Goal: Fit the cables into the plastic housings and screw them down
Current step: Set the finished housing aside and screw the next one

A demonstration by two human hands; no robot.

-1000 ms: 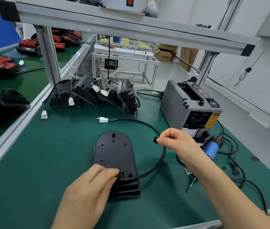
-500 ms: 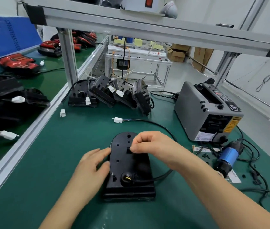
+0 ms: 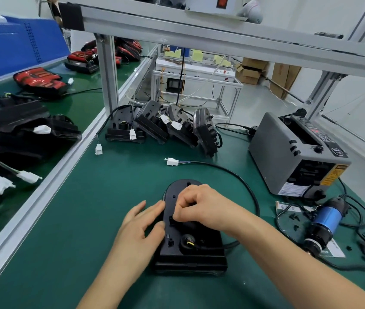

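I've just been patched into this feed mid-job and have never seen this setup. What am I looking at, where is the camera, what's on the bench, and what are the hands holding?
There is no robot here: a person works with bare hands, and the single camera sits on their head, looking forward and down. On the green bench mat lies a black plastic housing. A black cable enters it near the front edge and loops round to a loose white connector. The left hand steadies the housing's left side. The right hand pinches a small black clip against the housing's top. To the right stand a grey machine and a blue electric screwdriver lying among small black screws. More housings lean in a row behind.
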